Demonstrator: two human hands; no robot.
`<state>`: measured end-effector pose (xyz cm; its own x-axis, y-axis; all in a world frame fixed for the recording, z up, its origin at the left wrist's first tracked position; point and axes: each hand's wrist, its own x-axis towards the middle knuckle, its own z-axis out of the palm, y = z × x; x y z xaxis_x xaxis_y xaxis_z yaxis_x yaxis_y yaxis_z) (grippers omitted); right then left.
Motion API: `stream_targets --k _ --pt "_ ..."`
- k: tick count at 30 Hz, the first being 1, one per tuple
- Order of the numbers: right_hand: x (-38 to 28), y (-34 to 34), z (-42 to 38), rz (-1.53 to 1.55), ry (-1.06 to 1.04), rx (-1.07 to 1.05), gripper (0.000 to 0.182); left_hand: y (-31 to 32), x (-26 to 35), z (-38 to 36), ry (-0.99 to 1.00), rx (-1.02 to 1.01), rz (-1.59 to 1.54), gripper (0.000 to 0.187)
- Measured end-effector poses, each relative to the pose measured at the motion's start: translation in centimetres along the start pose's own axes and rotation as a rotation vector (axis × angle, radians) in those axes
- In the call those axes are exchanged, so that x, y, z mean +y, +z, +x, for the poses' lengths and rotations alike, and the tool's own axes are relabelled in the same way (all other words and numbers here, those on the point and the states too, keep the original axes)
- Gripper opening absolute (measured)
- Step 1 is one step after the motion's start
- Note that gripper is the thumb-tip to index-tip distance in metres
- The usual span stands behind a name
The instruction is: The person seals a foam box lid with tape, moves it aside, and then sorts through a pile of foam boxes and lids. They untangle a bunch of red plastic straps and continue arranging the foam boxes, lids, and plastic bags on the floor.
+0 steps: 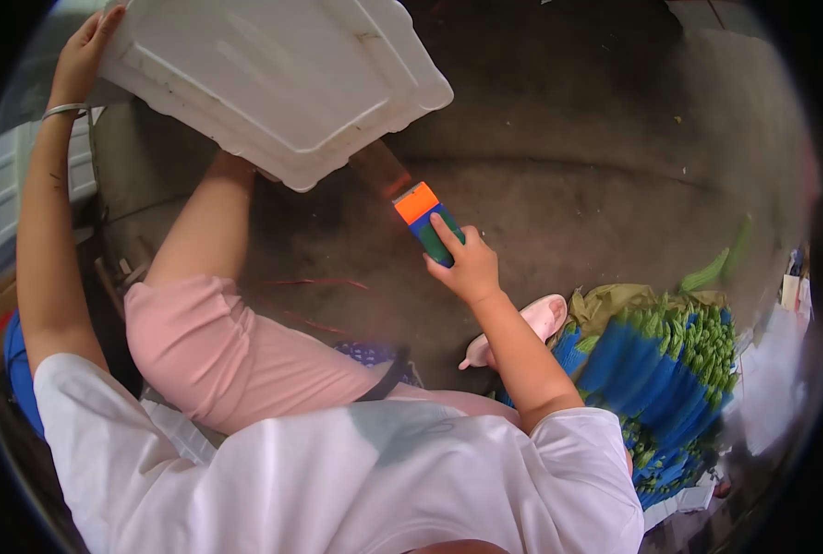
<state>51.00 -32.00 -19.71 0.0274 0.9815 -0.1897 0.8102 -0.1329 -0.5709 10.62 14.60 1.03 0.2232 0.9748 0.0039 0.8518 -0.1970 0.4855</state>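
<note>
Head view: white lid [264, 78], your left hand [81, 57] gripping its rim [302, 177].
Likely light, stiff; best rim-held. Near lid: right hand [470, 263] grips orange-ended tool [418, 205].

The panel [264, 78] fills the upper left, with the left grip [81, 55] on its left edge. Below it, the person's bent leg [236, 342] runs forward, the shin passing behind the panel's near edge. Right of the leg is the right grip [467, 263] around a tool [423, 214], whose far end points at the panel's near right corner. Strands [319, 282] lie on the floor [568, 222] between leg and tool. A shoe [543, 319] sits behind the right forearm; right of it, a heap [698, 342] lies on the floor. At far left, beyond the left forearm, stands what seems a box [25, 175].
</note>
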Motion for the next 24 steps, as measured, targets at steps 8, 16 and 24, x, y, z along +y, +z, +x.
stream_targets --k 8,16,24 --pt "0.8 0.7 -3.4 -0.079 0.041 0.190 0.077 0.0 6.2 -2.2 0.018 -0.169 0.043 0.059" --pt "-2.6 1.4 1.3 -0.230 0.321 -0.095 0.069 0.4 -2.2 3.2 -0.029 -0.103 -0.013 0.058" --pt "-5.7 0.6 12.2 -0.203 0.272 -0.110 0.066 1.7 -7.7 3.7 -0.119 -0.035 -0.336 0.049"
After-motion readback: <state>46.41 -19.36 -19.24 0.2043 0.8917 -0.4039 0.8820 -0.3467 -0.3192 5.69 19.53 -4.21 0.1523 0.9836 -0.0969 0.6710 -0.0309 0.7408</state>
